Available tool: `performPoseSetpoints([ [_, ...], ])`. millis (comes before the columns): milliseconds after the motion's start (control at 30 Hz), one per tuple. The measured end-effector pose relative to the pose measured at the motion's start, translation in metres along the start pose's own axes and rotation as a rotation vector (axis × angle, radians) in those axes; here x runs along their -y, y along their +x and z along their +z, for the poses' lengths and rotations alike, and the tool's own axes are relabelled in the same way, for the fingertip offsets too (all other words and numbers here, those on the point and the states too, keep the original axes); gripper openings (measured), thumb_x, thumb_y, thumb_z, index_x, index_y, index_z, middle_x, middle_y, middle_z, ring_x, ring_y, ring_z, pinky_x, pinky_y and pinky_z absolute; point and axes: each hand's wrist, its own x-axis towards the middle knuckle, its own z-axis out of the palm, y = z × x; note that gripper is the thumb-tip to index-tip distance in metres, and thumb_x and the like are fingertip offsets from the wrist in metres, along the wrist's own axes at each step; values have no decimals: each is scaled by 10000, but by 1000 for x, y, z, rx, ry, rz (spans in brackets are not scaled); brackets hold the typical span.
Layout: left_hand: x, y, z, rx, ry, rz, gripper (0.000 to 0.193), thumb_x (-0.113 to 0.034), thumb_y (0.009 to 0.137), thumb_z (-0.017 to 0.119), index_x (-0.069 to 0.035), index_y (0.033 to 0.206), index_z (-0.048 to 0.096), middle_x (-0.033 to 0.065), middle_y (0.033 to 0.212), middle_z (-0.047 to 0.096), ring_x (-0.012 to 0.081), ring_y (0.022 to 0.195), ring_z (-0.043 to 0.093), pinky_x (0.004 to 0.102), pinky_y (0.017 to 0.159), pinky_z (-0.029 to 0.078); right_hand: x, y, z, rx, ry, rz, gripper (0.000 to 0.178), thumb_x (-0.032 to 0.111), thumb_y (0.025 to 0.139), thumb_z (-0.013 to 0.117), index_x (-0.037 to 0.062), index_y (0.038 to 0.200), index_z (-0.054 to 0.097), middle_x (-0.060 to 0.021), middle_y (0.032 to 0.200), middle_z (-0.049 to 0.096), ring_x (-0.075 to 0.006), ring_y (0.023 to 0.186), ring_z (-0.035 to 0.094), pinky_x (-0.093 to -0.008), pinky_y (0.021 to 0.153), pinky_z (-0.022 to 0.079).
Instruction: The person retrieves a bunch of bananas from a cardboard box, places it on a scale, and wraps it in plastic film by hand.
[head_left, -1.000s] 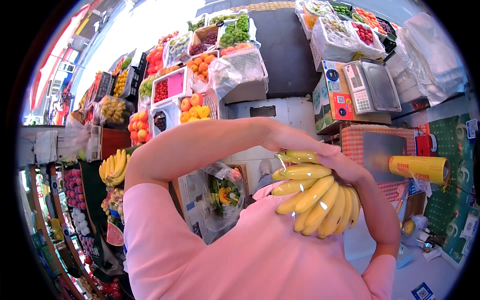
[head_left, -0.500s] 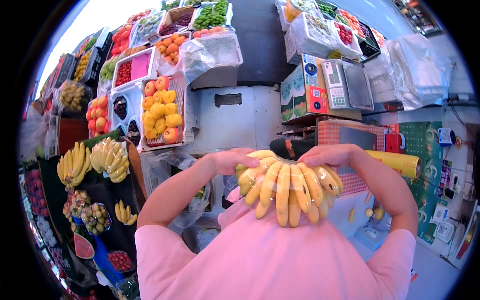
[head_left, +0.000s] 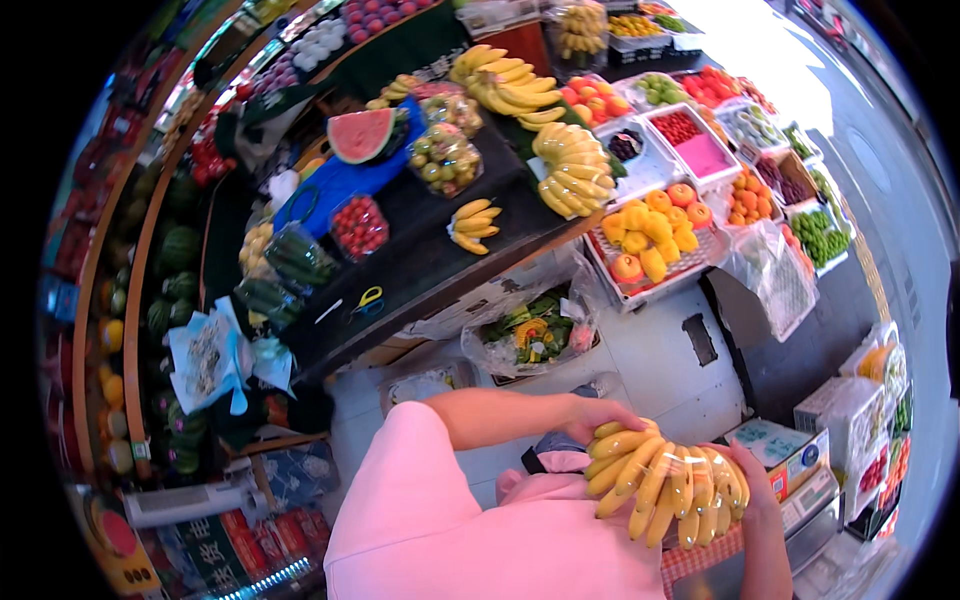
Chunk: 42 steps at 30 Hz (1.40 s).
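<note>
A large bunch of yellow bananas (head_left: 665,485), partly covered by shiny clear film, is held in front of my chest by both hands. My left hand (head_left: 600,415) closes on its upper left end. My right hand (head_left: 757,485) grips the opposite end; some of its fingers are hidden behind the fruit. The bananas fan downward over my pink shirt (head_left: 480,540).
A dark display table (head_left: 410,265) carries a cut watermelon (head_left: 362,135), scissors (head_left: 369,300) and a small banana bunch (head_left: 473,225). A wrapped banana bunch (head_left: 573,170) lies at its edge. Beyond stands a crate of yellow fruit (head_left: 650,235). A scale (head_left: 810,500) stands at right.
My view has swung left, bringing the dark display table to the middle. Both hands still hold the banana bunch, which now appears lower and farther right.
</note>
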Motion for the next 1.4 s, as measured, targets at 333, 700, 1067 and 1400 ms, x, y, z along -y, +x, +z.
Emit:
performPoseSetpoints([
  [333,75,-95,7,-20,-2,780,702,-378,888,639,-23,1428,366,179,1413,476,301,1273,513,438,1084,399,-48,66,140,377,307,-353,584,496,1003,398,51,1378,452,-178,1279,569,-284,1164,572,-455,1029,455],
  [700,0,-206,-31,-860,425,928,685,-507,973,514,-108,1483,291,94,1179,572,189,1093,581,346,924,483,-60,201,224,528,525,-351,419,441,983,487,129,1258,539,-118,1264,537,-268,1229,491,-464,1086,399],
  [1067,-189,-331,-239,-1852,58,1089,268,-276,904,656,-19,980,672,55,825,651,163,657,621,321,541,527,-40,258,225,475,444,-320,436,380,1018,446,137,1376,394,-86,1370,471,-219,1323,419,-396,1152,319],
  [1400,-207,-313,-219,-1417,-317,1309,234,-317,948,639,-107,1050,628,-1,941,651,157,845,627,319,756,496,15,289,217,513,543,-274,449,377,1005,475,129,1377,428,-120,1384,480,-271,1289,453,-455,1127,354],
])
